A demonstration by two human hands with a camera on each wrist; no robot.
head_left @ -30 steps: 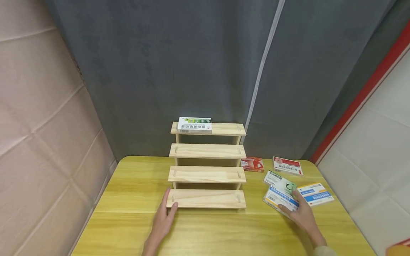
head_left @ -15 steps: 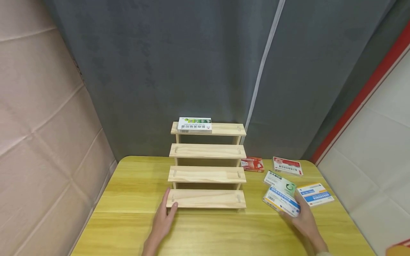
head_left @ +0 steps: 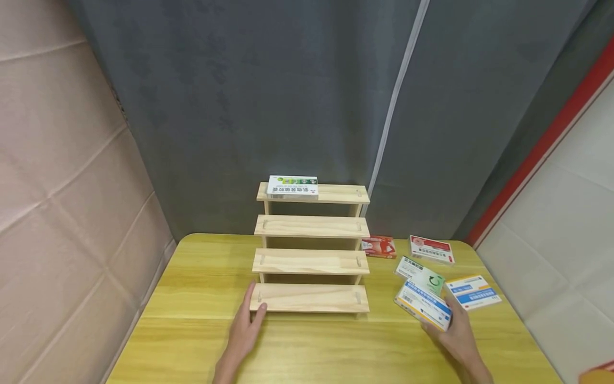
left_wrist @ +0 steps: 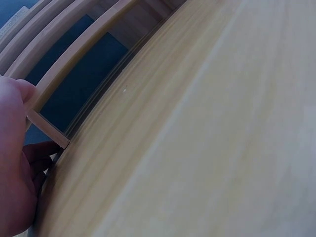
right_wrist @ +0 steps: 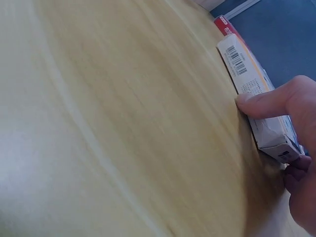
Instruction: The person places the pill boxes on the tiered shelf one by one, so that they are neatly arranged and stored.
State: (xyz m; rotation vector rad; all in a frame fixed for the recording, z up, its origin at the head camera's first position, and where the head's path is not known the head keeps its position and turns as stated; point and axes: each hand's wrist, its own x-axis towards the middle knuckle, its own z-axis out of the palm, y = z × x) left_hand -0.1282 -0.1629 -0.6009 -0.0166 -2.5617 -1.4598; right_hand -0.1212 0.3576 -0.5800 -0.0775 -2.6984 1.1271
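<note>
My left hand [head_left: 243, 332] holds the left end of the lowest step of a pale wooden stepped rack [head_left: 309, 298], its thumb on the board in the left wrist view and the fingers curled beside the leg. My right hand [head_left: 455, 332] grips the right end of a white and blue medicine box [head_left: 422, 304]. In the right wrist view, the thumb presses the barcoded long side of this medicine box [right_wrist: 247, 84], and the other fingers are partly hidden behind it. Just behind lies a green and white medicine box [head_left: 419, 273], partly covered by the held one.
Another blue and white box [head_left: 474, 292] lies right of my right hand. Farther back are a red box [head_left: 379, 247] beside the rack and a red and white box [head_left: 430, 249]. A white and green box [head_left: 292, 188] rests on the top step. A grey curtain [head_left: 288, 96] hangs behind the table [head_left: 201, 298].
My right hand has shifted from over the white and blue box to its right end. The box has moved slightly toward me, showing more of the green one. My left hand stays put.
</note>
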